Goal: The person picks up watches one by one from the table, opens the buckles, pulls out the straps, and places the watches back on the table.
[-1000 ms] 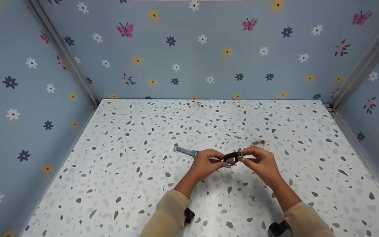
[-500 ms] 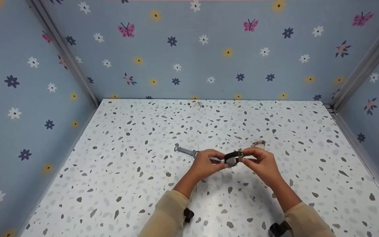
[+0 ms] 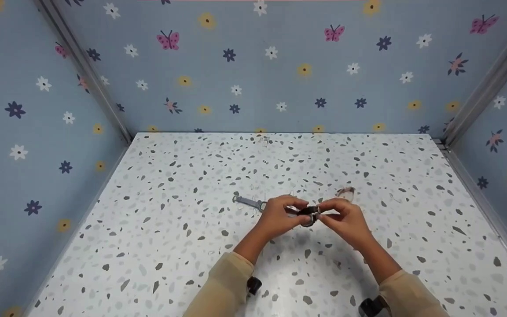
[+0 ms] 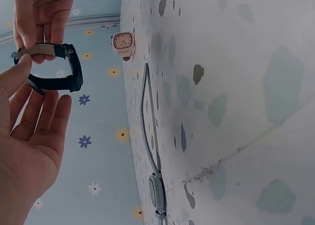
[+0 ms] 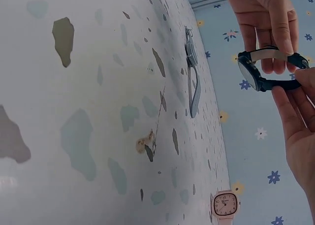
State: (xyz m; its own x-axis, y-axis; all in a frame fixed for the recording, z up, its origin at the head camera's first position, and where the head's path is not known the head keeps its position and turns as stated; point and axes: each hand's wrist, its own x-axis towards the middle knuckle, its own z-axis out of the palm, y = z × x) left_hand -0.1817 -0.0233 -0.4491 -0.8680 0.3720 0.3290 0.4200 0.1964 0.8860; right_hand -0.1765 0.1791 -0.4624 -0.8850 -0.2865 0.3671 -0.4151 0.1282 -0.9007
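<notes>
A black wristwatch (image 3: pixel 307 211) is held up above the table between both hands, its strap bent round into a loop. In the head view my left hand (image 3: pixel 278 219) pinches it on the left side, thumb and fingers on the strap and case. My right hand (image 3: pixel 346 221) pinches the strap near its buckle end. In the left wrist view the strap's tan inner side faces the camera, with the watch case (image 4: pixel 75 70) at the loop's far end. The right wrist view shows the same watch (image 5: pixel 253 75), fingers of both hands gathered where the strap ends meet.
A grey-blue wristwatch (image 3: pixel 247 202) lies on the speckled white table (image 3: pixel 170 229), partly behind the left hand. Behind the right hand sits a pink wristwatch (image 3: pixel 347 192), its square dial (image 5: pixel 226 204) showing in the right wrist view. Flower-patterned blue panels (image 3: pixel 253 66) enclose the table.
The left hand has moved slightly right, so both hands are closer together. The black watch has turned a little and more of it is covered by fingers. The other watches stay put.
</notes>
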